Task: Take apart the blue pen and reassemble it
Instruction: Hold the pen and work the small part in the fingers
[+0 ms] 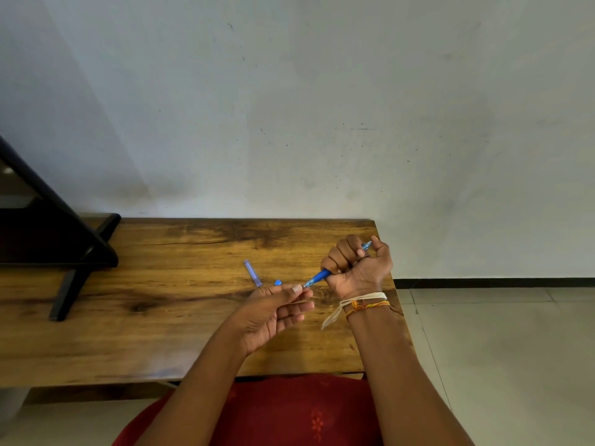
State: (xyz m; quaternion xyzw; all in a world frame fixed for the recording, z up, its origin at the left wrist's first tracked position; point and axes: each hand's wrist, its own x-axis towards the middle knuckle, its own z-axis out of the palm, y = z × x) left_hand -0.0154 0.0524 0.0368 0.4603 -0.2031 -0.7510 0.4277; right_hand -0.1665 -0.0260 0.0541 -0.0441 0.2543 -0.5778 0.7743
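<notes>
My right hand is closed in a fist around the blue pen barrel, which slants down to the left, its far end poking out by the thumb. My left hand pinches the pen's pointed tip end between thumb and forefinger; a thin pale rod, likely the refill, lies along those fingers. A translucent purple-blue pen cap lies on the wooden table just beyond my left hand. A small blue piece rests next to the cap, partly hidden by my fingertips.
A dark wooden stand with a slanted leg occupies the table's left rear. A grey wall runs behind the table. The table's right edge lies just past my right wrist, with tiled floor beyond. Thread bracelets circle my right wrist.
</notes>
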